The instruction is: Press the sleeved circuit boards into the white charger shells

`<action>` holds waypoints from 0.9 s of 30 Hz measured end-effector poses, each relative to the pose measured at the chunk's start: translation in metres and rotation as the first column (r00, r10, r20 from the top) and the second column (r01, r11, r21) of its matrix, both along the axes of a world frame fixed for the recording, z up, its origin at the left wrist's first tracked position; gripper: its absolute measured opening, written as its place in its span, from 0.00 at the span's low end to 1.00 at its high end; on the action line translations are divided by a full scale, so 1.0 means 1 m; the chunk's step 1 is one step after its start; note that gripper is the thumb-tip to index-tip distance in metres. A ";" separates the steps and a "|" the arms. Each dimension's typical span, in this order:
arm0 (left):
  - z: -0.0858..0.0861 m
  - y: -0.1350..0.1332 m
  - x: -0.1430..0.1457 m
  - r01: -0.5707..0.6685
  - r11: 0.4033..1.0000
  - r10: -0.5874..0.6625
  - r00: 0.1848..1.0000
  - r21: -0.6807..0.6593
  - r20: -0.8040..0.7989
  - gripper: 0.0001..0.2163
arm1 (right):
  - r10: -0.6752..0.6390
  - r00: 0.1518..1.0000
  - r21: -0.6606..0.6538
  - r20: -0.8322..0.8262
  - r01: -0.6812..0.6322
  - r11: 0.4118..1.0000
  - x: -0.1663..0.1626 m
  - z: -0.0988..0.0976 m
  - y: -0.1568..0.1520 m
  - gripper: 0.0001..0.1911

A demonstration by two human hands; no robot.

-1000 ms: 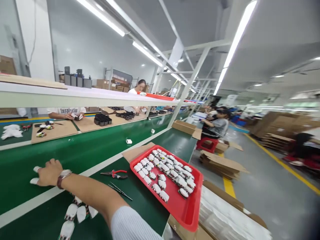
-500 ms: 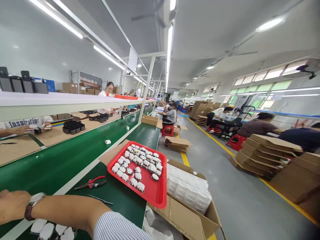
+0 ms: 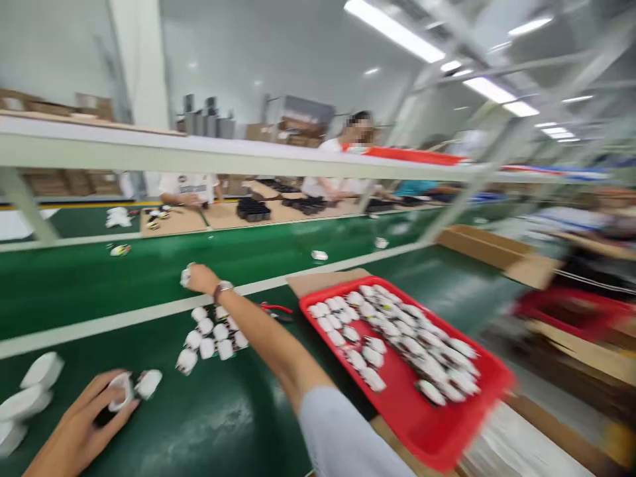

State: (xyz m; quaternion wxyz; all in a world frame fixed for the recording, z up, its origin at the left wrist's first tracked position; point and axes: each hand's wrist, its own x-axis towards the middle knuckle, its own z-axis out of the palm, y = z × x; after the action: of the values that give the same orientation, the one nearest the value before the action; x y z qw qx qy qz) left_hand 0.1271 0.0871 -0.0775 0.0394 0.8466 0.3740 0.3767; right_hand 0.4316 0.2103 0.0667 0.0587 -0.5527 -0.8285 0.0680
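My right hand (image 3: 199, 278), a watch on its wrist, is stretched far out over the green conveyor belt (image 3: 149, 278), its fingers closed on a small white part (image 3: 186, 274). My left hand (image 3: 82, 421) lies low at the near left, fingers curled on another white part (image 3: 119, 396), with one more white part (image 3: 149, 382) touching it. A cluster of several white parts (image 3: 209, 338) lies on the green bench under my right forearm. A red tray (image 3: 437, 424) full of white parts stands to the right.
Red-handled pliers (image 3: 276, 309) lie beside the tray. More white parts (image 3: 32, 391) sit at the near left edge. Loose parts (image 3: 318, 255) ride the belt. People work across the belt under a long shelf (image 3: 199, 156). A cardboard box (image 3: 489, 246) is at the right.
The view has swung back left and down to the bench. My right hand now reaches farther out over the belt. My left hand has come into view holding a white part.
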 end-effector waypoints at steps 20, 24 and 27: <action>0.012 -0.021 -0.020 -0.067 0.876 0.100 0.994 -0.478 0.044 0.30 | 0.405 0.914 0.326 -0.025 -0.376 0.868 -0.067 -0.133 -0.158 0.09; 0.018 -0.014 -0.014 -0.021 0.871 0.043 0.998 -0.490 0.034 0.31 | 0.407 0.910 0.432 -0.081 -0.336 0.837 -0.063 -0.142 -0.165 0.10; 0.016 -0.008 -0.008 0.038 0.872 -0.017 0.999 -0.488 0.047 0.32 | 0.423 0.873 0.469 -0.243 -0.276 0.839 -0.058 -0.136 -0.166 0.16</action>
State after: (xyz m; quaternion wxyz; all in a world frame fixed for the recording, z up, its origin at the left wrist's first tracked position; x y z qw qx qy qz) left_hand 0.1188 0.0786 -0.0613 0.2651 0.8064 0.4439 0.2869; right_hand 0.3740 0.0444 -0.0693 0.3031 -0.3437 -0.8888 -0.0086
